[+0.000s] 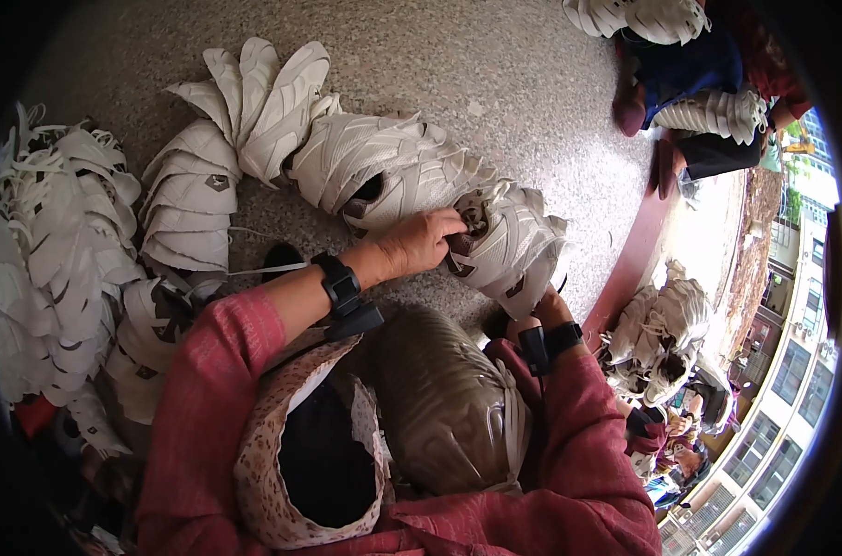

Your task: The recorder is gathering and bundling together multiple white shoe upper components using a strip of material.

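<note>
A row of nested white shoe uppers (384, 176) curves across the speckled floor in front of me. My left hand (421, 243) has its fingers closed at the dark-lined opening of the nearest upper (518, 243), at the right end of the row. My right hand (541, 310) grips the lower edge of that same upper; most of its fingers are hidden behind it. Below my hands, a rounded bundle in clear brownish plastic (439, 398) rests by my lap. Left of it is a patterned cloth ring (263, 454) with a dark inside.
A large heap of white uppers with laces (64, 250) lies at the left. More fanned uppers (272, 102) stand at the row's far end. Another pile (662, 324) lies at right. Other people sit at the upper right (690, 69) and lower right (666, 435).
</note>
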Tool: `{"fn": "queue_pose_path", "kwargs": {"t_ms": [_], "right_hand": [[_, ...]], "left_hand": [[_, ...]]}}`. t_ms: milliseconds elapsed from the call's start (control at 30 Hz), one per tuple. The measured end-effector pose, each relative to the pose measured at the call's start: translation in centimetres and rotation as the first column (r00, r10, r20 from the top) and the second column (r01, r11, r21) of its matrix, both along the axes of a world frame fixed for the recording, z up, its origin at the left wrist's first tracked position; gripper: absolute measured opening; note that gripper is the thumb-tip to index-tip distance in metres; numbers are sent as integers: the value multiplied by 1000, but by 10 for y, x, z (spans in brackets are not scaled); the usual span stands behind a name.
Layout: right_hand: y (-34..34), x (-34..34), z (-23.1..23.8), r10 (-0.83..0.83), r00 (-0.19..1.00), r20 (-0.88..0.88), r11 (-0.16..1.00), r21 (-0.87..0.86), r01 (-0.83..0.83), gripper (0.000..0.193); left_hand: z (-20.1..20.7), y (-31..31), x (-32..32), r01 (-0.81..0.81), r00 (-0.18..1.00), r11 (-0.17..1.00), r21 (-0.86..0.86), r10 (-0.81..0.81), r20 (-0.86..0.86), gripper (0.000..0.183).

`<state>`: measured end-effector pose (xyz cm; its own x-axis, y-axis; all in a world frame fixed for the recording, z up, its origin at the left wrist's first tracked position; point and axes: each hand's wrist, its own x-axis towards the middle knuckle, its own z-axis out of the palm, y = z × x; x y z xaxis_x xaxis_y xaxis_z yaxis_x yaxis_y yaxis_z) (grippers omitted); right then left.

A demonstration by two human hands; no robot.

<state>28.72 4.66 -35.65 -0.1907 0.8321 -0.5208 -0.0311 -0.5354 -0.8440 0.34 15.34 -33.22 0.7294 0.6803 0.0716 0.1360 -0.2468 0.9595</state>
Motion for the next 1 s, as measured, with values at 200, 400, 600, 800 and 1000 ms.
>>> {"fn": "queue_pose_path", "kwargs": {"t_ms": [200,400,600,800,1000], "right_hand": [[17,-28,-19,-20,998,-60,1000,-8,19,42],[-27,-2,-11,-16,990,-141,999,-37,11,41],[-3,-7,-22,-46,982,-182,998,-43,39,40],[-13,6,-28,-52,966,-251,997,-63,37,40],[-4,-5,-37,177,939,296,958,166,-233,38]], "left_hand": [[7,-8,5,-3,1000,1000,29,3,8,36],[32,-6,9,400,738,703,588,133,-662,23],[31,3,12,400,742,677,618,157,-652,20],[11,-6,-4,182,900,753,632,131,-416,25],[23,-10,2,246,969,723,645,-204,-141,54]]}}
